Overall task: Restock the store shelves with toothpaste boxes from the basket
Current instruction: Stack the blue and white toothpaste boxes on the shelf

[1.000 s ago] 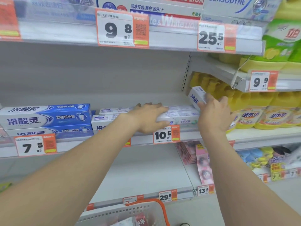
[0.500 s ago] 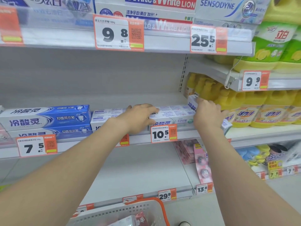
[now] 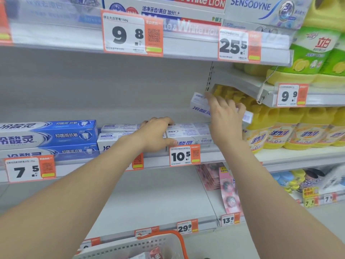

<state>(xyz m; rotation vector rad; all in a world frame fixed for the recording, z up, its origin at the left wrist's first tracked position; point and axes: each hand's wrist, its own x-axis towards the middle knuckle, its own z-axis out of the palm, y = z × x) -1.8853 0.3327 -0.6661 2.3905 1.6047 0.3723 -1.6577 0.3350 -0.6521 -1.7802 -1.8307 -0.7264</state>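
Observation:
My right hand (image 3: 225,118) grips a white toothpaste box (image 3: 200,107), tilted in the air above the right end of the middle shelf (image 3: 280,156). My left hand (image 3: 156,133) rests on the stacked white toothpaste boxes (image 3: 188,131) lying on that shelf, thumb at their front face and fingers over the top. Blue toothpaste boxes (image 3: 48,135) are stacked to the left of them. The white basket (image 3: 130,247) with an orange handle shows at the bottom edge, with a red-and-white pack inside.
Yellow detergent bottles (image 3: 298,131) fill the shelf section right of the held box. An upper shelf holds White & White and Sensodyne boxes (image 3: 261,8). Price tags (image 3: 183,156) line the shelf rails. The lower shelf (image 3: 149,199) is bare white, with pink packs (image 3: 227,189) hanging at its right.
My right hand has lifted the white box up and away from the stack, after lowering it towards the boxes half a second earlier. My left hand stays on the stack.

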